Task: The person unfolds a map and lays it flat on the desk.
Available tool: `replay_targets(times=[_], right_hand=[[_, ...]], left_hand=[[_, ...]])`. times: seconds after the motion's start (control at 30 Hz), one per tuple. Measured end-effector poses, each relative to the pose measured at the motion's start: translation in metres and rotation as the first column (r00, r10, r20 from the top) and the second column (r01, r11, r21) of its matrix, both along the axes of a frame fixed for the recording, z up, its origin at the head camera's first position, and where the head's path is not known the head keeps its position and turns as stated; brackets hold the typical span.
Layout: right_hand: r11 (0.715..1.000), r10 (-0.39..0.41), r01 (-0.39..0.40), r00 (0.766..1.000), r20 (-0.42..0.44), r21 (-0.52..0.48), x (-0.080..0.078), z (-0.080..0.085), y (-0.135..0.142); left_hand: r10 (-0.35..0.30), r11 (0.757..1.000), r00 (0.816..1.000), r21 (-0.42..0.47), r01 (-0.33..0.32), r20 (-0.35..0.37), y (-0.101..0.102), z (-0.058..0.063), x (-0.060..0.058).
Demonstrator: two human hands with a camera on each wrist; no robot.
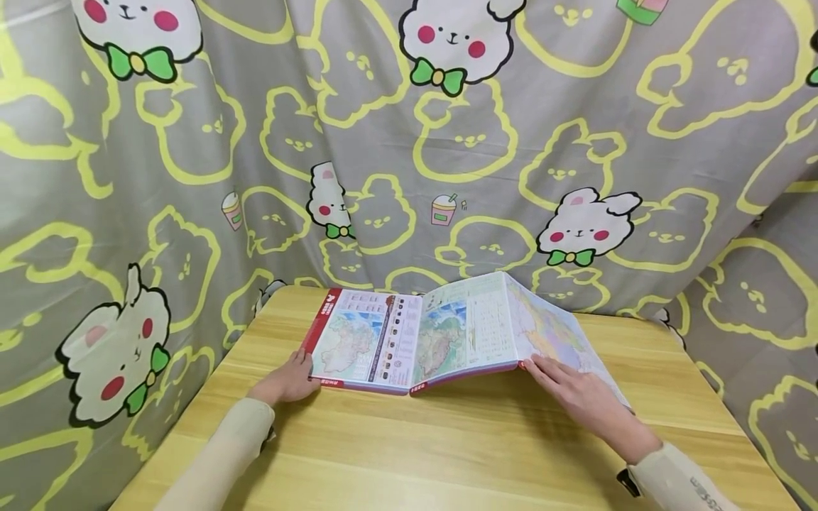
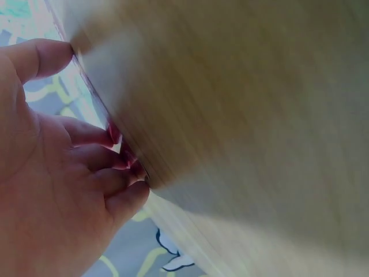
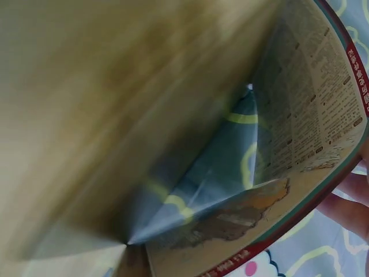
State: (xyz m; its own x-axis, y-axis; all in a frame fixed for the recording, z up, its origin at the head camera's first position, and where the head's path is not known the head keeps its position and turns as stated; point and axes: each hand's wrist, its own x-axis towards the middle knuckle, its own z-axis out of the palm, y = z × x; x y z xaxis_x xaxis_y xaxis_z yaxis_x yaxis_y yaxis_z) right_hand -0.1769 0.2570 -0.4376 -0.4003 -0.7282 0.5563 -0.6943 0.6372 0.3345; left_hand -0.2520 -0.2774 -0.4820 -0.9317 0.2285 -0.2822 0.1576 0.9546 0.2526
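Note:
A folding map [image 1: 447,341] with a red border lies partly opened across the wooden table. Its left panels rest flat, while a crease on the right stands up like a tent. My left hand [image 1: 294,377] holds the map's front left corner, with the thumb at the edge and the fingers by the red border. On the raised right part, my right hand [image 1: 584,397] grips the front edge near the crease. The right wrist view looks beneath the map, at its printed underside [image 3: 305,86], with a few fingers [image 3: 346,208] outside the border; the thumb is not clearly seen.
The wooden table [image 1: 383,454] extends in front of the map and to both sides. A grey curtain [image 1: 383,149] with yellow outlines and white cartoon animals hangs close behind the table and along its sides.

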Motion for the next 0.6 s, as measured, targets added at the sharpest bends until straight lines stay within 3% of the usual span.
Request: replay_targets(times=[0.4, 0.6], right_hand=[[0.996, -0.052, 0.049, 0.998, 0.047, 0.074, 0.005, -0.020, 0.008], [0.994, -0.034, 0.026, 0.997, 0.072, 0.103, 0.003, -0.024, 0.007]], left_hand=[[-0.014, 1.000, 1.000, 0.011, 0.014, -0.005, -0.009, 0.001, -0.001], [-0.005, 1.000, 1.000, 0.011, 0.006, -0.014, -0.013, 0.001, -0.001]])
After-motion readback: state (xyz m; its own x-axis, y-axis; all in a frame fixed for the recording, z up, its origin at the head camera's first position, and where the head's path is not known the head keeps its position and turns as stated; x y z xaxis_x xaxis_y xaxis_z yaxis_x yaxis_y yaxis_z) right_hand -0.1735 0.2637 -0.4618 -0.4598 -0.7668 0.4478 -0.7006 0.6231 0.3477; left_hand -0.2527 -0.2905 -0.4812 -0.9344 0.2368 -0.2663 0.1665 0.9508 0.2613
